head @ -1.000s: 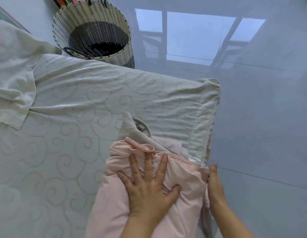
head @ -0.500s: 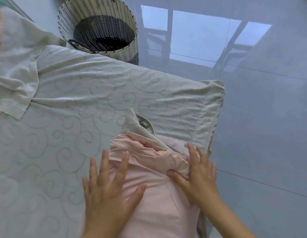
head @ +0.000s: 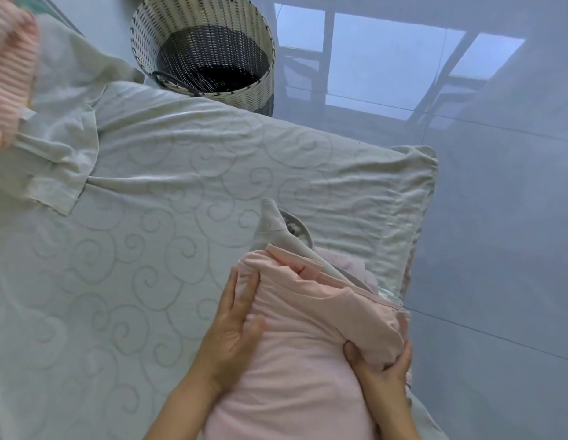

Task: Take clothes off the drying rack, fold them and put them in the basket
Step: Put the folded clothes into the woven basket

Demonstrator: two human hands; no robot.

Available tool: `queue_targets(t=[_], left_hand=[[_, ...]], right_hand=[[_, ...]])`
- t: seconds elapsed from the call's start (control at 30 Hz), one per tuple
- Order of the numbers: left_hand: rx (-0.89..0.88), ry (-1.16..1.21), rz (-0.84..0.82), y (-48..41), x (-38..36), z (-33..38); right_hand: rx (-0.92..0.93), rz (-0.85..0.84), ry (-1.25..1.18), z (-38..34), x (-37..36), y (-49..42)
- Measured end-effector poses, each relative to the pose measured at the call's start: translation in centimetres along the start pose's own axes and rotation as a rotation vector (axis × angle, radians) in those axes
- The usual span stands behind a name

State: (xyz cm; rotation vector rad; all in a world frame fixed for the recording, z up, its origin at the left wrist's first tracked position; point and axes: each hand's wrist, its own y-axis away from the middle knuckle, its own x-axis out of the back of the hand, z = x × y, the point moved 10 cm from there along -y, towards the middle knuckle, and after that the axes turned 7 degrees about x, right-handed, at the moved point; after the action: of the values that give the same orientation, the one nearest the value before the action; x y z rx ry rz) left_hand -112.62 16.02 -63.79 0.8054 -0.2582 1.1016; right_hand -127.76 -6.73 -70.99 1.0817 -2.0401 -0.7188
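The folding step is in hand. The pink garment lies on the bed, over a grey piece. The left hand presses flat on its left edge, and the right hand grips the bunched right fold. Next it probably needs one more fold (kept tight), then the basket.

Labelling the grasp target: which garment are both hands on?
The plain pink garment, bottom centre: left hand presses it, right hand grips its fold. White garment, upper left, lies untouched.
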Motion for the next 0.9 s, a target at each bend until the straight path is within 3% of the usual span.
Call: queue_targets(t=[0.37,0.57,0.73,0.9], left_hand=[[0.263,0.289,-0.105,-3.3,-1.7,-4.0],[0.246,0.254,-0.068,-3.3,-2.3,-3.8],[0.297,0.372,-0.004,-3.2,-2.2,-5.2],[0.292,0.271,0.042,-2.3,-1.2,-4.4]], right_hand=[[0.109,-0.064,-0.153,0.8,-1.5,-2.8],[0.157,-0.129,-0.143,-0.6,-1.6,-3.0],[0.235,-0.075,-0.08,-1.2,-1.4,-3.3],[0.295,-0.047,-0.056,-1.3,-0.9,-3.2]])
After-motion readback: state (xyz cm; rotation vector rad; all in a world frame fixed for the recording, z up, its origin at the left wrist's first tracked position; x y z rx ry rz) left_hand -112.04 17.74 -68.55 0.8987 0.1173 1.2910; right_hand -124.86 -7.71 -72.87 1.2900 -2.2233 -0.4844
